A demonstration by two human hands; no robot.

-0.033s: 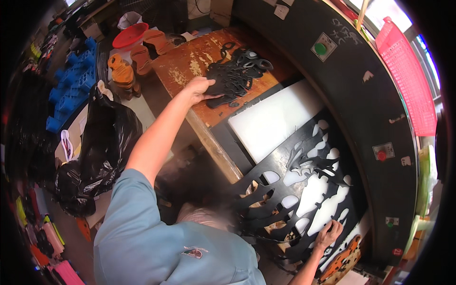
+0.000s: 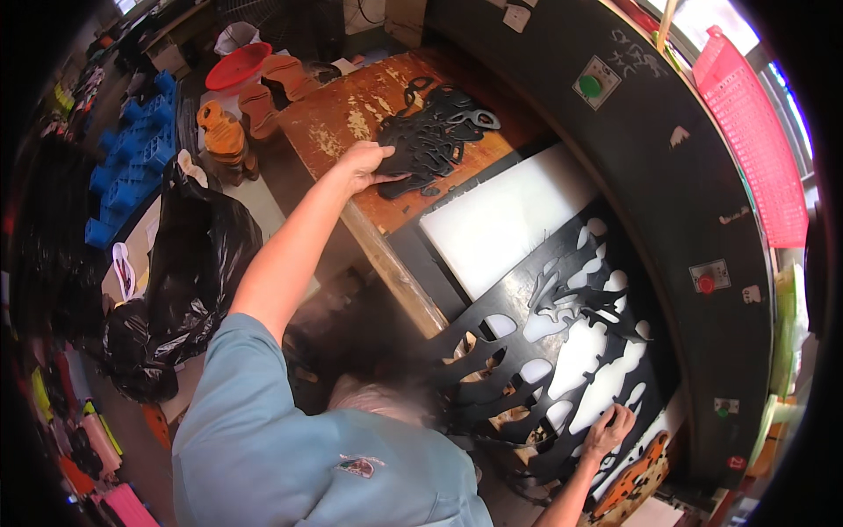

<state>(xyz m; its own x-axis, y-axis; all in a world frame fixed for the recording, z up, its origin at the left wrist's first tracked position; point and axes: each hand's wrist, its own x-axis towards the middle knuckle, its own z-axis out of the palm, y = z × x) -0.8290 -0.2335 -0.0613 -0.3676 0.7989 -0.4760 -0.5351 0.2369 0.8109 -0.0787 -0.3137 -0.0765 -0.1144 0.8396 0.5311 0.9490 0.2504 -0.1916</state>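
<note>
My left hand [image 2: 364, 167] reaches to the near left edge of a pile of thin black cut-out pieces [image 2: 426, 136]. Its thumb and fingers close around that edge. The pile lies on a worn orange-brown wooden board [image 2: 334, 119], and several pieces in it are loop-shaped. At the lower right, my right hand [image 2: 608, 430] has its fingers curled at a black sheet full of cut holes [image 2: 518, 303]. The fingers seem to grip a strip of the sheet, though the contact is partly hidden. White surface shows through many of the holes.
A white slab [image 2: 509, 224] lies between board and sheet. Behind it runs a dark machine beam [image 2: 650, 167] with a green button [image 2: 589, 85] and a red button [image 2: 706, 283]. A black plastic bag [image 2: 198, 246], blue crates [image 2: 132, 167] and a red basin [image 2: 239, 67] stand left.
A loop-shaped piece at the right end of the black pile looks lighter and has shifted slightly. Both hands stay in nearly the same places.
</note>
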